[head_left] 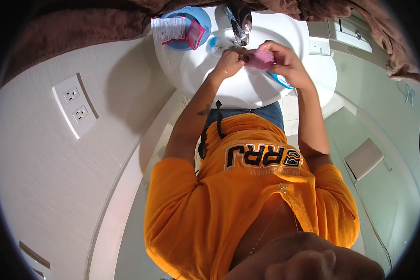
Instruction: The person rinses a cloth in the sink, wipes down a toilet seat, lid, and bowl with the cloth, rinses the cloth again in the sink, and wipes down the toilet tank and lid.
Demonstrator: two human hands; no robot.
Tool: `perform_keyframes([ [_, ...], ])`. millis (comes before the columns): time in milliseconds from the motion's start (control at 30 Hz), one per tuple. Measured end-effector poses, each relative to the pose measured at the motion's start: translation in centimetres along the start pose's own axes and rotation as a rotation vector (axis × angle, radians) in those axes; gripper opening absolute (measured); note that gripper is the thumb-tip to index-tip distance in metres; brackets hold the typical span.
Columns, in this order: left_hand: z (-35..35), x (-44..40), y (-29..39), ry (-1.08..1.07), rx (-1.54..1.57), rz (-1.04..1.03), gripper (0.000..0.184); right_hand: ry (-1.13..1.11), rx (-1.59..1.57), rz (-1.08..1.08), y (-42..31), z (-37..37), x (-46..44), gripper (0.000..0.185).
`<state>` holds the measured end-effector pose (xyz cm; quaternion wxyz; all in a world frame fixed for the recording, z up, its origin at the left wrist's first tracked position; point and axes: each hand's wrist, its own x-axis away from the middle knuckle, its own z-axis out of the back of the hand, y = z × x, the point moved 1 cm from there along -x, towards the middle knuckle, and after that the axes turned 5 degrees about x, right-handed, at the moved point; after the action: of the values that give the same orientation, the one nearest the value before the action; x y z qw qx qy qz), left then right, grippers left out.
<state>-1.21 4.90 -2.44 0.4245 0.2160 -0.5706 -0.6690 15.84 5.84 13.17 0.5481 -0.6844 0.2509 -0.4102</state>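
Note:
Over the white sink (200, 86), my right hand (289, 63) grips a small pink cloth-like piece (262, 59), with the fingers bent round its right side. My left hand (229, 64) is closed at the left end of the same piece, its fingertips pinched together there. What exactly the pink piece is cannot be made out. Below my right hand, a blue and white object (280, 80) lies by the sink's near rim, partly hidden by the hand. A shiny metal faucet (241, 25) stands just beyond both hands.
At the sink's back left sits a blue basin (203, 19) bearing a white and pink packet (169, 29) and a pink packet (195, 35). A small blue item (213, 44) is near the faucet. Brown fabric (79, 39) hangs along the top; a wall outlet (75, 105) is left.

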Motion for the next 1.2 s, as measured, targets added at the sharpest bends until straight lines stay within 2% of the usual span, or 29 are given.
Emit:
perform_keyframes([
  [67,0.9,0.0,-1.1,0.121,-0.225,0.082,0.028,-0.022,-0.169,0.050,-0.6,1.4,0.6,0.040],
  [133,1.9,-0.4,-2.5,0.130,-0.007,0.280,0.029,-0.039,-0.161,0.000,1.8,2.8,0.1,0.041],
  [167,2.4,-0.2,-3.1,0.130,-0.007,0.281,0.029,0.014,0.045,-0.023,3.3,3.2,-0.4,0.041],
  [233,3.1,0.5,-4.1,0.346,0.753,0.171,0.026,0.105,0.450,-0.120,5.1,3.1,-0.6,0.034],
  [267,3.0,0.6,-4.3,0.348,0.751,0.171,0.026,0.103,0.449,-0.119,6.9,3.1,-0.8,0.034],
  [333,2.4,0.9,-5.1,0.384,1.318,0.254,0.025,0.140,1.114,-0.205,12.4,3.5,-1.3,0.019],
  [367,1.5,1.0,-6.2,0.360,1.455,0.173,0.027,0.137,1.113,-0.203,14.3,3.1,-1.7,0.019],
  [400,1.3,1.0,-5.1,0.366,1.453,0.172,0.027,0.236,0.702,-0.231,15.4,2.5,-2.2,0.013],
  [433,0.8,1.2,-3.8,0.421,1.595,0.222,0.029,0.321,0.288,-0.252,16.5,2.0,-2.9,0.009],
  [467,0.1,1.1,-2.8,0.475,1.739,0.274,0.031,0.315,0.285,-0.251,15.9,0.4,-3.5,0.009],
  [533,-3.6,-0.6,-4.9,0.605,1.623,0.575,0.034,0.400,-0.075,-0.134,13.1,-4.4,-5.2,0.010],
  [567,-7.4,-0.6,-9.9,0.532,1.569,0.209,0.033,0.454,0.143,-0.227,13.1,-6.1,-6.3,0.017],
  [600,-10.1,-2.9,-15.5,0.101,1.468,-0.187,0.032,0.505,0.363,-0.318,13.6,-7.1,-6.9,0.023],
  [633,-8.9,-2.1,-9.7,0.226,1.509,0.166,0.030,0.805,0.738,-0.480,15.5,-6.3,-8.7,0.027],
  [667,-7.3,-1.2,-2.9,0.372,1.569,0.514,0.028,0.818,0.637,-0.402,16.3,-4.1,-9.4,0.028],
  [700,-6.3,-0.9,1.1,0.430,1.720,0.599,0.025,0.773,0.581,-0.378,16.3,-1.6,-9.4,0.024],
  [733,-6.4,-1.2,0.3,0.430,1.718,0.603,0.025,0.730,0.524,-0.360,15.8,-0.1,-9.3,0.020],
  [767,-6.6,-1.8,-1.7,0.495,1.597,0.661,0.026,0.826,0.431,-0.400,14.9,-0.9,-9.1,0.021],
  [800,-6.6,-1.8,-1.9,0.556,1.479,0.719,0.027,0.827,0.431,-0.409,14.7,-2.5,-8.8,0.021],
  [833,-5.7,-1.9,-2.5,0.602,1.473,0.587,0.029,0.787,0.456,-0.364,14.4,-4.0,-9.2,0.019],
  [867,-4.9,-2.0,-3.1,0.598,1.475,0.585,0.029,0.747,0.476,-0.325,14.2,-5.2,-9.2,0.017],
  [933,-3.8,-2.5,-4.6,0.451,1.543,0.663,0.031,0.801,0.508,-0.336,13.5,-4.7,-9.0,0.014],
  [1000,-2.2,-0.7,-0.8,0.411,1.528,0.649,0.032,0.683,0.697,-0.161,15.0,-1.2,-8.7,0.020],
  [1033,-1.2,-0.1,0.0,0.368,1.579,0.565,0.034,0.667,0.810,-0.119,17.3,0.7,-8.8,0.029],
  [1067,-0.1,0.0,0.5,0.319,1.628,0.478,0.036,0.567,1.061,-0.091,19.4,2.7,-8.5,0.030],
  [1100,1.0,0.4,0.5,0.263,1.650,0.397,0.040,0.639,1.053,-0.240,19.8,3.5,-7.8,0.024],
  [1133,1.6,0.8,0.5,0.266,1.657,0.396,0.040,0.704,1.042,-0.385,20.2,4.0,-7.3,0.025],
  [1167,2.1,1.1,0.4,0.263,1.622,0.439,0.041,0.698,1.048,-0.384,18.7,3.3,-6.7,0.025],
  [1200,2.2,1.3,0.2,0.261,1.584,0.484,0.041,0.506,0.666,-0.277,15.7,1.7,-5.7,0.032],
])
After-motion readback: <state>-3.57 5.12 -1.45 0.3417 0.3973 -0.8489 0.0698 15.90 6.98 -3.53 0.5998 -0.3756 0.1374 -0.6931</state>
